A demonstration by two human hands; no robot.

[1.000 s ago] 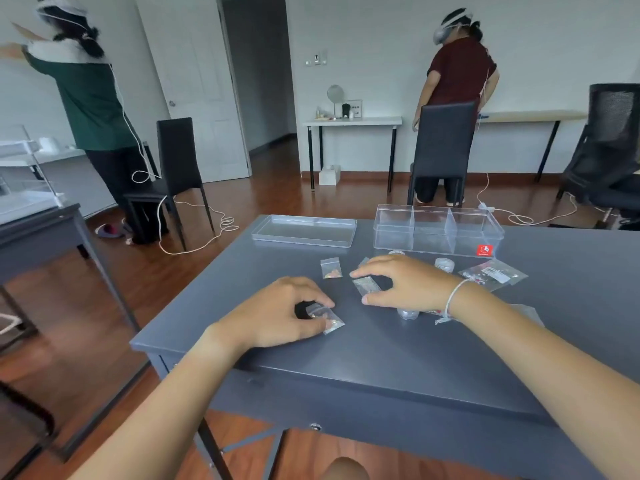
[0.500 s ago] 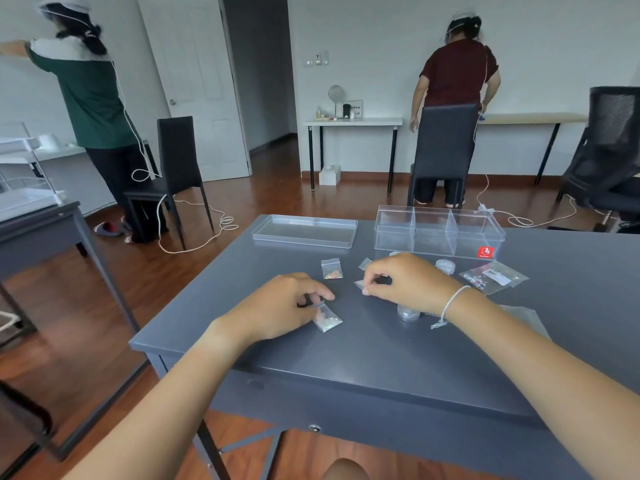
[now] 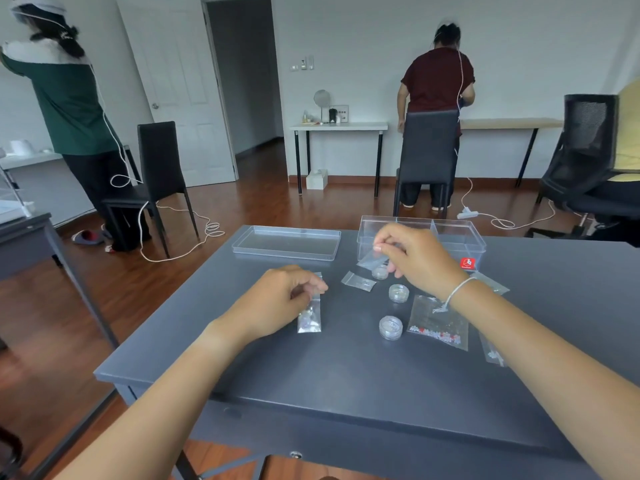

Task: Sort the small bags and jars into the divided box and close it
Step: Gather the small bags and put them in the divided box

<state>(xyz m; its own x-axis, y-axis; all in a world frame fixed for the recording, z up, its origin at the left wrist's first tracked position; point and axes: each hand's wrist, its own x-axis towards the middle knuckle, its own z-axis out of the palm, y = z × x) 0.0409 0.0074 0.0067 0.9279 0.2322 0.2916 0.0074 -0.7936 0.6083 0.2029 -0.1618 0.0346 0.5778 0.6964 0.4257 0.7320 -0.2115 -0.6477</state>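
Left hand pinched on top edge of a small clear bag, bag hanging just above the worktop, beads or similar pooled at the bottom. Right hand pinched on a second small bag, lifted in front of the divided box, not yet over a compartment.

Handling, by judgement: bags look thin, limp, near weightless; film likely slick, so a pinch at the sealed top strip seems best, contents hanging below. Squeezing the belly may pop the seal or scatter the beads. Jars look like stiff clear plastic, light, round; a grip across the sides with thumb and finger seems right, lid kept upward since lid tightness cannot be told.

Counts:
- Bags: two in hands; one flat on worktop between the hands; one larger bag of white and red bits under the right wrist; one partly hidden at right edge; another half-covered behind the right wrist, uncertain. Five sure, perhaps six.
- Jars: three seen, near jar, middle jar, far jar just below the right-hand bag.
- Box: one, open, compartments appearing empty; exact count of dividers hard to tell.
- Lid: one, flat on worktop left of the box, apart from it.
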